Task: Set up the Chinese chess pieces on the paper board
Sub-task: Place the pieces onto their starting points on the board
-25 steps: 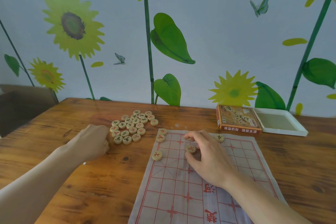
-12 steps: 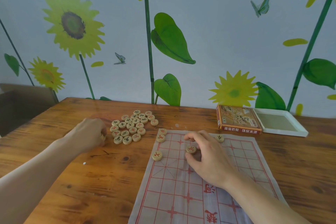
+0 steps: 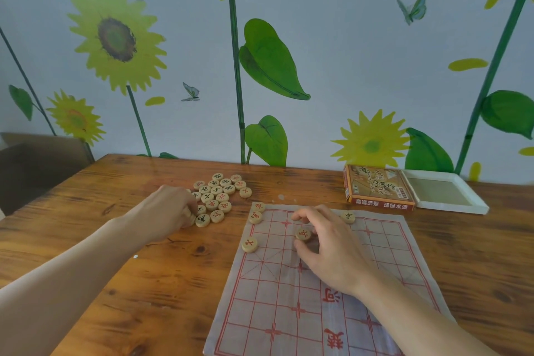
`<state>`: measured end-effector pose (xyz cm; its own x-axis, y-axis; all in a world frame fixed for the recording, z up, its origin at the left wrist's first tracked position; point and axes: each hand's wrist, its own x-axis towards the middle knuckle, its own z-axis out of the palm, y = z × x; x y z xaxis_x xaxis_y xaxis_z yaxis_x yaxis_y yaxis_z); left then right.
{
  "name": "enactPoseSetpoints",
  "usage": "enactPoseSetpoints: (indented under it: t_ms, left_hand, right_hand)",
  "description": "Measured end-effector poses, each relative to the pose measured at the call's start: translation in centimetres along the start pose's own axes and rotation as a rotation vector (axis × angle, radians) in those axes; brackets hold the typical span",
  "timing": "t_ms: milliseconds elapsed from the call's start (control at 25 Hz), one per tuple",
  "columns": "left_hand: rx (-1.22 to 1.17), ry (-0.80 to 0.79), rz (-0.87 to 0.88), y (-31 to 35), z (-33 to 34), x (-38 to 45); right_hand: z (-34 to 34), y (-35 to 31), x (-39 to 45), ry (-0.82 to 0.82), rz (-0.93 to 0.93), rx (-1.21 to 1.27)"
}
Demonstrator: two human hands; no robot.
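1. Chess pieces [image 3: 217,196]: loose pile at 10 o'clock off the paper board [image 3: 289,312], few placed.
2. My right hand [image 3: 326,243] pinches one red piece [image 3: 303,234]; I center it on an intersection.
3. My left hand [image 3: 170,211] curls on pile pieces.

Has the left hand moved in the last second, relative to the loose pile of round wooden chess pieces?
Yes. The left hand has moved right and away from the person, into the left edge of the pile of round wooden chess pieces.

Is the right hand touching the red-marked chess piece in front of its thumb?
Touching. The head view shows the right hand pinching the red-marked piece between thumb and fingers on the paper board.
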<state>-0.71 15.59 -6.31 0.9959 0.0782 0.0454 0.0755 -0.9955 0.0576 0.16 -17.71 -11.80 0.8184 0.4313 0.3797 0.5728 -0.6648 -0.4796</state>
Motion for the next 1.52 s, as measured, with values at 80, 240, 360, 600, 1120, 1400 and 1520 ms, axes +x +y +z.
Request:
enactPoseSetpoints:
  t_ms: [80, 240, 360, 600, 1120, 1400, 1520]
  left_hand:
    - [-0.004, -0.014, -0.033, 0.6, 0.2, 0.1]
    - [0.011, 0.008, -0.090, 1.5, 0.8, 0.0]
    - [0.025, 0.033, -0.096, 1.3, 1.3, -0.3]
    - [-0.335, 0.236, 0.000, 4.2, 0.6, -2.6]
    - [-1.295, 0.177, 0.265, 14.0, 3.8, -5.8]
    - [-1.290, 0.170, 0.282, 14.0, 4.7, -6.2]
    - [-1.331, 0.185, 0.265, 13.9, 4.7, -6.2]
  right_hand:
    - [0.0, 0.1, -0.1, 0.003, 0.000, 0.001]
    - [0.1, 0.0, 0.0, 0.003, -0.006, 0.004]
    - [0.0, 0.1, 0.0, 0.013, -0.013, 0.010]
    - [0.2, 0.2, -0.1, 0.029, -0.033, 0.007]
    - [-0.6, -1.9, -0.4, 0.192, -0.231, 0.024]
    - [-0.5, -2.1, -0.4, 0.205, -0.309, 0.159]
    - [-0.4, -2.2, -0.4, 0.234, -0.246, 0.255]
